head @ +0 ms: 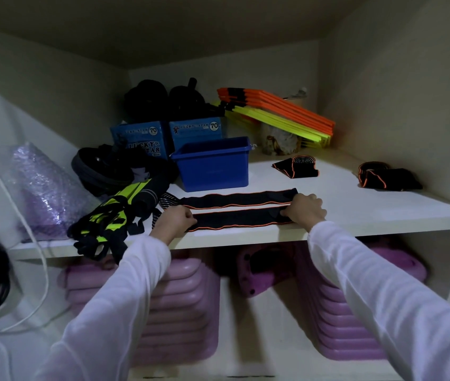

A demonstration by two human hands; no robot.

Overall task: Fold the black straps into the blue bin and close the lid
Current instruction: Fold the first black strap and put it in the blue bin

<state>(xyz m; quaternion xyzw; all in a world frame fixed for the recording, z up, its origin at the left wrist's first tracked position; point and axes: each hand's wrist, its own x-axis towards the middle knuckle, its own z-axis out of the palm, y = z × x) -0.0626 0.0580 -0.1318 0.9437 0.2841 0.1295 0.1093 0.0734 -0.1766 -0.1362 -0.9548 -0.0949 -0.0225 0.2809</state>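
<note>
A long black strap with orange edging lies doubled in two parallel runs along the front of the white shelf. My left hand grips its left end and my right hand grips its right end, fingers curled over the fabric. Behind the strap stands the blue bin, open, with no lid in sight. Two more black straps with orange trim lie on the shelf: one folded to the right of the bin, another bunched near the right wall.
Left of the bin lie black and neon-yellow straps, a dark round item and a purple bubble-wrap bundle. Blue "Lucky Star" boxes and orange and yellow boards fill the back. Purple stacked steps sit on the lower shelf.
</note>
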